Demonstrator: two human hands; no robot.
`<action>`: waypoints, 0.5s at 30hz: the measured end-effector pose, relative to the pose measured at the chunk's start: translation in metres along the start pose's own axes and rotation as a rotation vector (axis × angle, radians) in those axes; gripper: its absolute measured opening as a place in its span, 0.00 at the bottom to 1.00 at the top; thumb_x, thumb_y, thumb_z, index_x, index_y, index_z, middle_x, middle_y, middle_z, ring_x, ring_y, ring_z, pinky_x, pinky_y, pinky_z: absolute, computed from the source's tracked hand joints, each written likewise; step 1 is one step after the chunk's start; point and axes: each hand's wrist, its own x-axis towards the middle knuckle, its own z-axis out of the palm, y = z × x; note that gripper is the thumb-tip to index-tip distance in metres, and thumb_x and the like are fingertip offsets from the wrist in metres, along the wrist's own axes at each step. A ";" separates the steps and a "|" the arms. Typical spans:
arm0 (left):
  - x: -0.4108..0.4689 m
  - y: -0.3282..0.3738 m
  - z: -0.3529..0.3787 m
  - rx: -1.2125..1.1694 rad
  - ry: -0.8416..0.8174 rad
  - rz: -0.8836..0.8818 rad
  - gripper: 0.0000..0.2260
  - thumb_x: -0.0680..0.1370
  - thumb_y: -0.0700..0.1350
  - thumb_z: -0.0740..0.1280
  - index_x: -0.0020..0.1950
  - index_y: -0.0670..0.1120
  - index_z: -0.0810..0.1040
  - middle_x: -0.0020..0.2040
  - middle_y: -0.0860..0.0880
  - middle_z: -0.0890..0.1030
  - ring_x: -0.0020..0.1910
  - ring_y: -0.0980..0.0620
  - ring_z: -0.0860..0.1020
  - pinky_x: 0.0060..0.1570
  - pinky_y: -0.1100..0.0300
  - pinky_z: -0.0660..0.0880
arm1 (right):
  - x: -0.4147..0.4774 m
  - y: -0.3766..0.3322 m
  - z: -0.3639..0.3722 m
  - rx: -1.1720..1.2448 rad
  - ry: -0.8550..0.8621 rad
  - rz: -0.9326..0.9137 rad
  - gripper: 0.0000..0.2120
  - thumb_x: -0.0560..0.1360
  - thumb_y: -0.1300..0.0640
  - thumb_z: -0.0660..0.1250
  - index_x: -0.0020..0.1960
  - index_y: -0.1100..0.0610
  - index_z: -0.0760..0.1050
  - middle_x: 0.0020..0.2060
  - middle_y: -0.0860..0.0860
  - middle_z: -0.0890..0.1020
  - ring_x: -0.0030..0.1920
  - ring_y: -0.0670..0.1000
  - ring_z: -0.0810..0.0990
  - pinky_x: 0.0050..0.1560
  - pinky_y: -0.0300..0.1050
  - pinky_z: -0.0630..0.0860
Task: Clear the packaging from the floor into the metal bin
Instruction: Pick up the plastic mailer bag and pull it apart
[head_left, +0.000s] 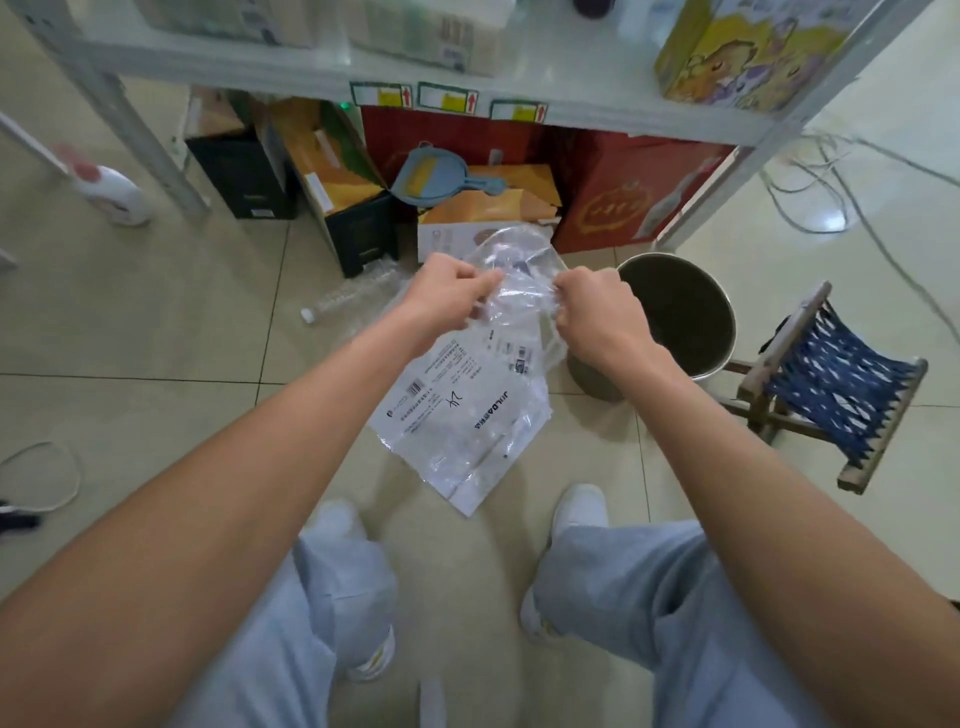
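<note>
Above tiles, bag in both grips.

One clear bag, one metal bin, one bottle, perhaps six boxes.

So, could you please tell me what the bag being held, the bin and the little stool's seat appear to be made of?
The bag looks like thin clear plastic film: glossy, crinkled, with the floor showing through around its printed label. The bin appears to be metal, judging by its bright, shiny rim; its inside is dark and dull. The stool's seat seems to be woven blue fabric strapping on a worn wooden frame.
</note>
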 end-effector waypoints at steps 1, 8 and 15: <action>0.006 -0.008 0.001 -0.030 -0.031 -0.043 0.15 0.82 0.49 0.68 0.52 0.36 0.82 0.47 0.44 0.85 0.41 0.51 0.84 0.40 0.58 0.78 | 0.006 0.004 0.002 -0.023 -0.036 0.005 0.01 0.75 0.65 0.63 0.44 0.62 0.73 0.42 0.61 0.78 0.40 0.64 0.78 0.41 0.57 0.78; 0.061 -0.112 0.011 0.292 0.058 -0.200 0.06 0.82 0.41 0.65 0.52 0.41 0.82 0.55 0.40 0.84 0.44 0.46 0.85 0.36 0.60 0.77 | 0.028 0.024 0.022 -0.114 -0.228 0.096 0.11 0.75 0.64 0.63 0.57 0.60 0.73 0.52 0.61 0.77 0.52 0.65 0.78 0.42 0.52 0.68; 0.144 -0.188 0.089 0.887 -0.288 -0.046 0.29 0.78 0.37 0.62 0.78 0.53 0.65 0.65 0.40 0.78 0.58 0.40 0.79 0.52 0.52 0.77 | 0.035 0.027 0.015 -0.061 -0.341 0.116 0.07 0.76 0.61 0.64 0.53 0.54 0.70 0.37 0.54 0.69 0.41 0.59 0.73 0.40 0.52 0.71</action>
